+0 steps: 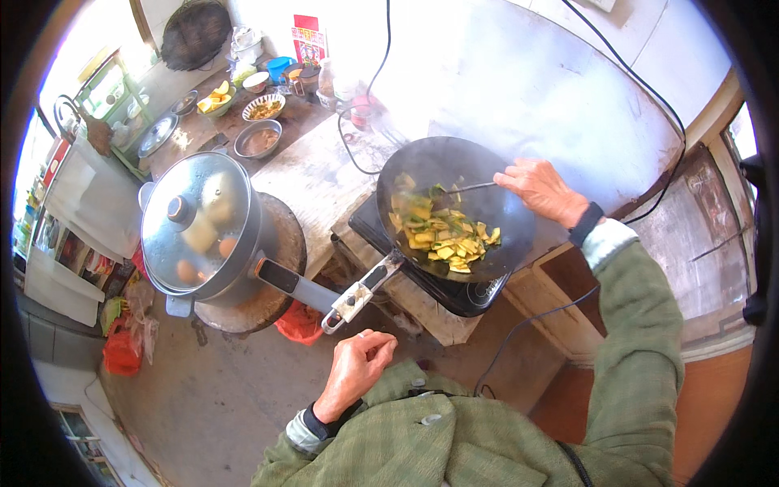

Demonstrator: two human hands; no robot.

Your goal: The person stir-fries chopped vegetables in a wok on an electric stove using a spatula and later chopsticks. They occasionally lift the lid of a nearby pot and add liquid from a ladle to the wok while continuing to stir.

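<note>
My right hand (541, 190) grips the thin handle of a metal cooking utensil (471, 188), whose head is hidden in the food and steam. It reaches over a dark wok (447, 152) holding sliced yellow vegetable pieces (453, 240) with green bits among them. Under the wok sits a black induction cooker (487, 298). The wok's worn whitish handle (356, 304) points back towards me. Just below its end is my left hand (362, 365), apart from it, fingers curled together with nothing visible in them.
Left of the wok, a glass-lidded pot (198, 219) with eggs and pale chunks inside stands on a round wooden block (292, 237). Behind are a metal bowl (258, 139), a striped bowl of food (263, 108) and jars (309, 79). A black cable (660, 100) hangs at right; steam whitens the back.
</note>
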